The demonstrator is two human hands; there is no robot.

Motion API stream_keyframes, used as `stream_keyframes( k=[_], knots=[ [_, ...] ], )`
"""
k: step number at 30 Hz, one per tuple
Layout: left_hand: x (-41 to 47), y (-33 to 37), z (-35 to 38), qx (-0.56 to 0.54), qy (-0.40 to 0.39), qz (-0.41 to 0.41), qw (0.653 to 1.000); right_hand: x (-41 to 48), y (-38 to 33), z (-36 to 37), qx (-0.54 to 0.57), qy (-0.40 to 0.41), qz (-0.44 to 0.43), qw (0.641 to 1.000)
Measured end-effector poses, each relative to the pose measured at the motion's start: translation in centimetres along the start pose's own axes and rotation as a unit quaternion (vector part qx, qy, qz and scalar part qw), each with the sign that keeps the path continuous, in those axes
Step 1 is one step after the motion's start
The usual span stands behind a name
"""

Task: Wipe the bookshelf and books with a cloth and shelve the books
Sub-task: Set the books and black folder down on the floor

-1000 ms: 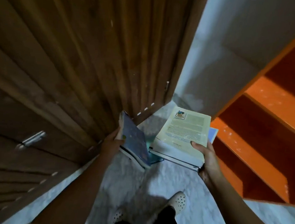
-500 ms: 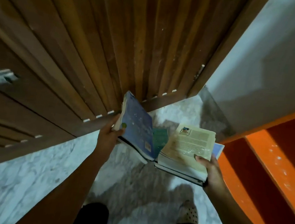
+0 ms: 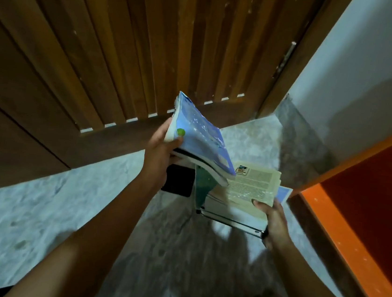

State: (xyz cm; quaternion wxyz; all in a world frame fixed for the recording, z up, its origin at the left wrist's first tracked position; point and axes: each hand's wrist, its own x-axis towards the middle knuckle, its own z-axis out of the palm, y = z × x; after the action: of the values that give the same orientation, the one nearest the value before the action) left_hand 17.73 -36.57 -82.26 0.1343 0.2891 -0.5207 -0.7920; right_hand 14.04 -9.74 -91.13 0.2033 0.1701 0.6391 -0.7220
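- The left hand grips a blue soft-cover book at its near left corner. The thumb lies on the cover beside a round green sticker and the fingers curl underneath.
- This book is tilted, its far corner raised toward the door. A black edge and thick white pages show beneath the cover; whether that is a second volume cannot be told.
- The right hand holds a stack of books at its near right corner, thumb on top and fingers curled below.
- A yellowed cream book with printed text tops the stack, and a pale blue book corner juts out at the far right.
- The blue soft-cover book's low end overlaps the cream cover's far left corner; contact is unclear.
- A teal flat cover sits at the stack's left side.
- A black flat rectangle shows under the left hand; whether it is held or on the floor cannot be told.
- The orange wooden bookshelf stands at the right edge of the pale marble floor. A brown slatted wooden door runs along the far edge, with a white wall at the far right corner.
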Motion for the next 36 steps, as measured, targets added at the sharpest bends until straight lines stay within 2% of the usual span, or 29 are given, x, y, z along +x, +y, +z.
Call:
stream_keyframes(
  k=[4, 15, 19, 23, 28, 33, 36],
  knots=[
    [0.7, -2.2, -0.3, -0.006, -0.028, 0.014, 0.999, 1.6, 3.2, 1.2, 0.021, -0.015, 0.006, 1.000],
    [-1.7, -1.3, -0.9, -0.060, -0.031, 0.037, 0.997, 0.9, 5.8, 1.4, 0.015, -0.053, -0.036, 0.998],
    [-1.3, -1.4, -1.6, -0.052, -0.047, 0.056, 0.996, 2.9, 7.2, 1.5, 0.003, -0.076, -0.050, 0.996],
    [-0.3, -2.4, -2.0, -0.050, -0.050, 0.063, 0.996, 5.3, 8.6, 2.1, 0.001, -0.100, -0.029, 0.995],
    [1.4, -3.9, -2.0, -0.071, -0.043, 0.057, 0.995, 8.0, 9.6, 3.4, -0.025, -0.100, -0.048, 0.994],
    [2.8, -5.5, -2.1, -0.061, -0.039, 0.055, 0.996, 10.7, 12.0, 2.0, -0.017, -0.133, -0.037, 0.990],
    [3.5, -6.5, -1.9, -0.063, -0.044, 0.054, 0.996, 12.1, 12.3, 1.5, -0.049, -0.132, -0.031, 0.990]
  ],
)
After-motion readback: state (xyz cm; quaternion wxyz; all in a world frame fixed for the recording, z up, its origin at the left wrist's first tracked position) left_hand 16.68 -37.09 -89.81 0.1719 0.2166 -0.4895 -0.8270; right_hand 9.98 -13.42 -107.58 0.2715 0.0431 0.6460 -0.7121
